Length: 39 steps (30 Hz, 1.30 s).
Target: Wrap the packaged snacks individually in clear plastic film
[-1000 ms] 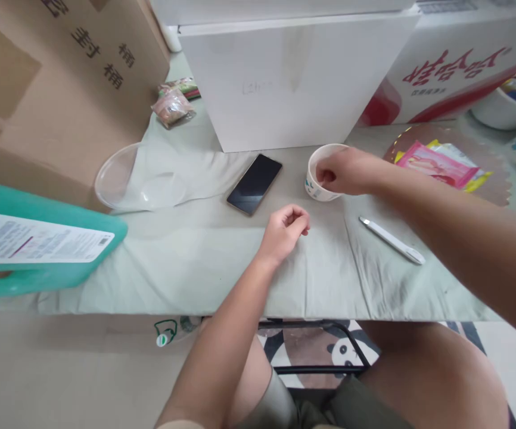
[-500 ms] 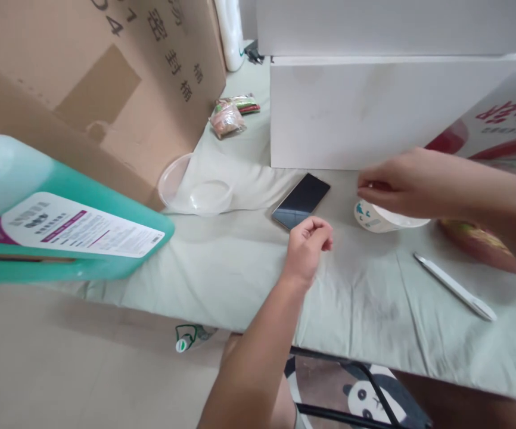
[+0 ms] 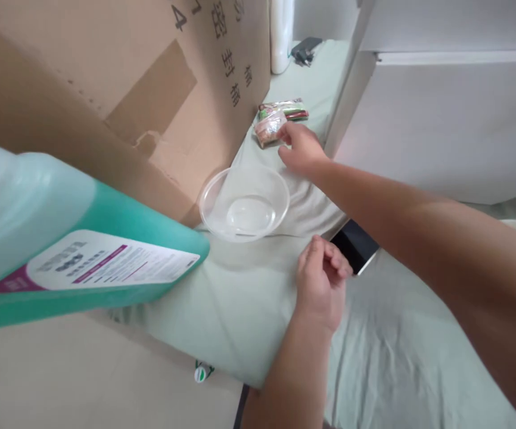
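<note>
My right hand [image 3: 301, 146] is stretched out across the cloth, thumb and fingers apart, with its fingertips at the right edge of a small clear-wrapped snack packet [image 3: 269, 128]. Whether they touch it I cannot tell. Just behind lies a flat green and red packet [image 3: 287, 109]. My left hand [image 3: 323, 277], palm side partly showing, has its fingers curled in and nothing visible in them. It is beside a dark phone [image 3: 355, 245], which my right forearm partly covers. A clear plastic bowl [image 3: 280, 205] stands between the packets and my left hand.
A large cardboard box [image 3: 159, 119] and a jug of green liquid [image 3: 151, 232] stand on the left. White boxes [image 3: 445, 131] rise at the right. A white bottle [image 3: 281, 36] and a black plug [image 3: 303, 55] are at the back. Pale green cloth [image 3: 240, 304] covers the table.
The view has swung left. My right hand has moved from above the paper cup at the right to the snack packets at the back. My left hand stays curled near the phone.
</note>
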Each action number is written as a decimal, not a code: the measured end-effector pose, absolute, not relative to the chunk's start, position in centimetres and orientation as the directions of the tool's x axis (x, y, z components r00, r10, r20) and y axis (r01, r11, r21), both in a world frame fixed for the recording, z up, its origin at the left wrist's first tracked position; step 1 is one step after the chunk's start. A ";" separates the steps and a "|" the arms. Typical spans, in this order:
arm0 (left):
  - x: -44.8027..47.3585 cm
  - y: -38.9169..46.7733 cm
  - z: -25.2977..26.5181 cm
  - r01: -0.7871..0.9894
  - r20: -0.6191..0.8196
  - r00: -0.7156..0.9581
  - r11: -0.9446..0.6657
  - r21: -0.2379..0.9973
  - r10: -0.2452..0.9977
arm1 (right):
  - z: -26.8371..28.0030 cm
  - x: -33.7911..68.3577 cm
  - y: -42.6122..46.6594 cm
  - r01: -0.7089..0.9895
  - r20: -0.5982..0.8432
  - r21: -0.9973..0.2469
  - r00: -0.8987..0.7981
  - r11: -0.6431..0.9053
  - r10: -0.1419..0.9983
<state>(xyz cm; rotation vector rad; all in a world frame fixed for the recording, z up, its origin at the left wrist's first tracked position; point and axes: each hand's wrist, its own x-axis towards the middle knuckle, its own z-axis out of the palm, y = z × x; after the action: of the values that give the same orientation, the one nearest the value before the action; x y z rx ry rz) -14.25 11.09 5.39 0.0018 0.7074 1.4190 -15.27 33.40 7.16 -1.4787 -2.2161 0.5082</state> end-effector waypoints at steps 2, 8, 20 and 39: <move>-14.5 11.7 5.3 -0.913 -0.468 0.016 0.204 0.353 0.884 | 6.4 -17.2 36.2 0.796 0.133 -0.506 -0.310 0.333 0.941; -15.2 13.5 4.8 -0.920 -0.541 0.094 0.281 0.274 0.836 | 3.8 -20.5 42.9 0.842 0.007 -0.482 -0.272 0.242 0.962; -14.7 12.3 5.3 -0.919 -0.474 0.129 0.284 0.273 0.871 | 5.0 -18.4 36.9 0.915 -0.092 -0.262 -0.341 0.308 0.935; -10.5 8.6 7.2 -0.844 0.098 0.417 0.344 0.412 0.904 | 8.6 -1.2 18.3 0.697 0.070 -0.604 -0.437 0.386 0.897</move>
<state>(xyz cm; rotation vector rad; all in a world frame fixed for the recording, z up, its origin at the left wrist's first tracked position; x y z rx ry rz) -10.49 8.60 7.22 0.4350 0.1570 1.1407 -1.22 18.32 8.55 -1.3791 -2.2641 0.7085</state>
